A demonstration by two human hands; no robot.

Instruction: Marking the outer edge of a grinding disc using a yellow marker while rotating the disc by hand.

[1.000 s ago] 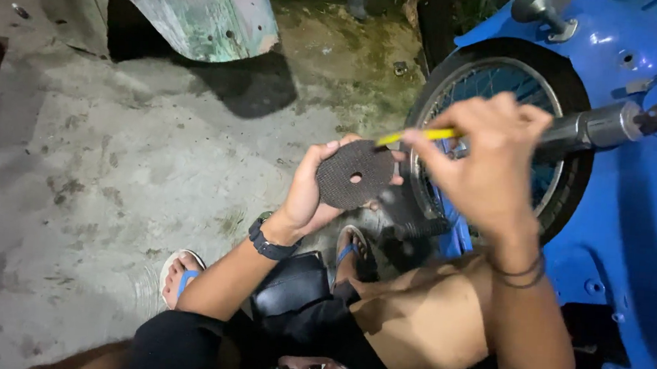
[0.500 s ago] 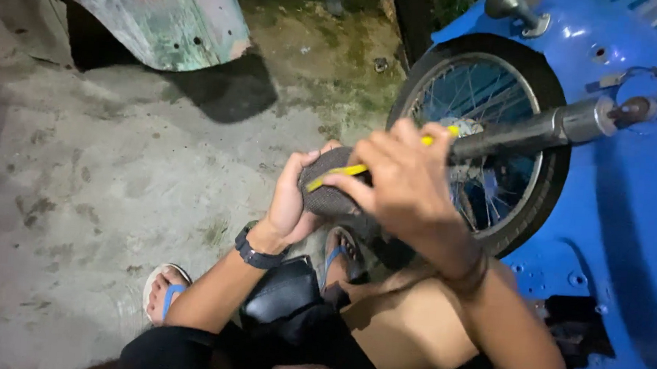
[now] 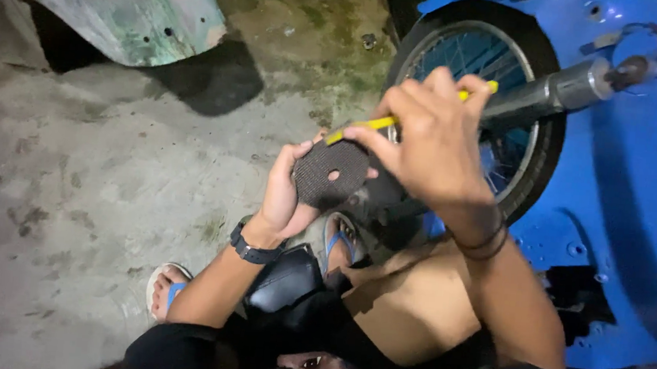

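The fingers (image 3: 287,176) of the left hand (image 3: 286,197) are curling around the edge of a dark round disc (image 3: 331,174), thumb on one side and the others behind, so its flat face with the small centre hole is tipping up toward the camera. The right hand (image 3: 430,141) is pinching a slim yellow tool (image 3: 393,121) between thumb and forefinger, the remaining fingers closing loosely over it; the tool's near end is lying just at the disc's upper rim, seemingly so the two can be brought together at eye level. The disc is hanging in the air between the hands, above the person's knees and just in front of a spoked wheel (image 3: 499,134) of a blue vehicle body (image 3: 632,188). A grey tube (image 3: 554,92) is crossing behind the right hand.

The right hand is covering the tool's middle, so its kind is hard to tell. The disc's back and the left fingertips are hidden. The concrete floor (image 3: 100,193) is lying below, and a worn painted panel (image 3: 126,12) is cut off at the top.
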